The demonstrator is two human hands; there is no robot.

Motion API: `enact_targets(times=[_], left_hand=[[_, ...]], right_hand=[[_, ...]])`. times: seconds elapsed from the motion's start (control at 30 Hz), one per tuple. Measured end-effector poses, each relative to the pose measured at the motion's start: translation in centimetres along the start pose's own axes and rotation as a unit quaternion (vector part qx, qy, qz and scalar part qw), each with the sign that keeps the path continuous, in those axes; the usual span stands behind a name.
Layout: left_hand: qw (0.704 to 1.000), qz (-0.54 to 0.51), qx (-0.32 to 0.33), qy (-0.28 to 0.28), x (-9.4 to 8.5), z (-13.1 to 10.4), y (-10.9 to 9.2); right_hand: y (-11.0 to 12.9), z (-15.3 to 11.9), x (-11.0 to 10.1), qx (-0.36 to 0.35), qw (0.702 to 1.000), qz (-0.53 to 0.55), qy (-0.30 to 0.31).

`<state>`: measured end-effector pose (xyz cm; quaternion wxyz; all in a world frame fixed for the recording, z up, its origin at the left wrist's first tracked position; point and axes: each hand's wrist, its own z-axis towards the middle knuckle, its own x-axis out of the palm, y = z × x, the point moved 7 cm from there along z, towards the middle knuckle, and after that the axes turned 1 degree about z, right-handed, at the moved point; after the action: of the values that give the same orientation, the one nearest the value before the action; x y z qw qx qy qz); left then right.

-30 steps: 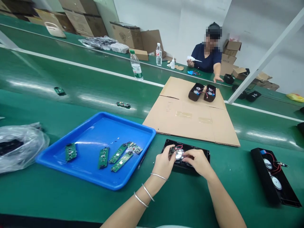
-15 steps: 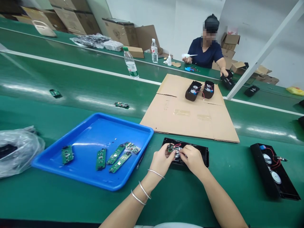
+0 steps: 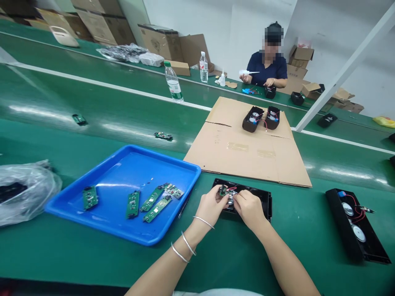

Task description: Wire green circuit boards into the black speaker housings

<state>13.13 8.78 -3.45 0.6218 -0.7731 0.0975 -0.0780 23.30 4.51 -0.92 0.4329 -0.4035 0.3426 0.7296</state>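
Observation:
In front of me lies a long black speaker housing (image 3: 263, 201) with a silver round speaker and red wires inside. My left hand (image 3: 213, 202) is closed on a small green circuit board (image 3: 222, 190), held over the housing. My right hand (image 3: 249, 207) pinches at the board's right end; what sits between its fingertips is too small to make out. Red wires (image 3: 232, 188) run just behind the board. To the left, a blue tray (image 3: 123, 232) carries several green circuit boards (image 3: 132, 204).
Another housing with wired speakers (image 3: 354, 226) lies at the right. Beyond my hands is a cardboard sheet (image 3: 243, 164) bearing two housings (image 3: 253, 119). A plastic bag (image 3: 31, 193) lies at far left. A bottle (image 3: 174, 84) and a co-worker (image 3: 267, 68) are across the bench.
My hands stay at the board with barely any movement. Across the bench, the co-worker's outstretched arm has drawn in, and that hand is now at a black housing in front. The view has shifted slightly.

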Motion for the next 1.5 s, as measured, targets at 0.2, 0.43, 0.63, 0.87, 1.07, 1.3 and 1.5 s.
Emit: enact_targets(times=[0.2,0.43,0.63,0.87,1.07,1.3,1.5], left_hand=[[1.0,0.013,0.011,0.006,0.1,-0.1,0.1],[0.999,0.03,0.043,0.013,-0.1,-0.3,-0.4],[0.996,0.037,0.064,0.039,0.0,-0.9,-0.8],[0.997,0.036,0.062,0.034,-0.1,-0.9,-0.4],[0.998,0.036,0.036,0.047,0.1,-1.4,0.2],[0.998,0.045,0.03,0.017,-0.6,-1.7,0.7],[0.999,0.037,0.003,-0.021,-1.0,-2.1,0.6]], right_hand=[[0.3,-0.1,0.5,0.007,1.0,-0.006,0.002],[-0.9,-0.2,0.6,0.073,0.997,0.03,0.013],[-2.2,-0.3,1.1,0.178,0.971,0.134,0.088],[-1.7,0.2,1.7,0.211,0.956,0.146,0.14],[-2.4,-0.7,-2.7,0.201,0.941,0.137,0.237],[-5.1,-3.4,-2.9,0.225,0.919,0.066,0.318],[-4.2,-4.0,-0.6,0.245,0.937,0.059,0.241]])
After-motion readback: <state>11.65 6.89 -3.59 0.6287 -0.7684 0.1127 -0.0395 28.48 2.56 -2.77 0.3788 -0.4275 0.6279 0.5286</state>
